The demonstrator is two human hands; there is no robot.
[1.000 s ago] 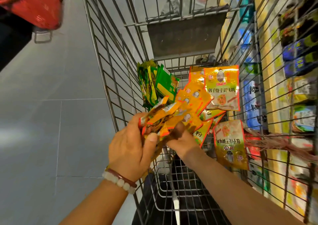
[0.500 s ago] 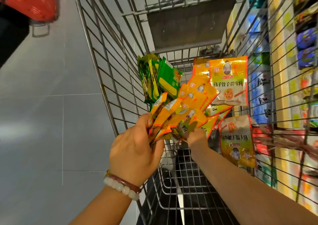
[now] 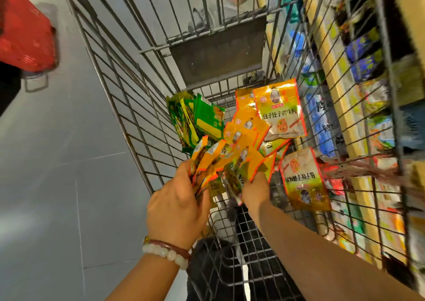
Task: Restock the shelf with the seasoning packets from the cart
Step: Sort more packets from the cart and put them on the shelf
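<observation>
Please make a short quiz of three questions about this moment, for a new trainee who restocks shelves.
1. True or false: the left hand grips a fan of orange seasoning packets.
2. Where do the green packets lie? A) on the floor B) inside the wire cart C) on the shelf
3. Fill in: the right hand reaches into the pile of ____ packets in the cart.

Key: 1 true; 2 B; 3 orange
</observation>
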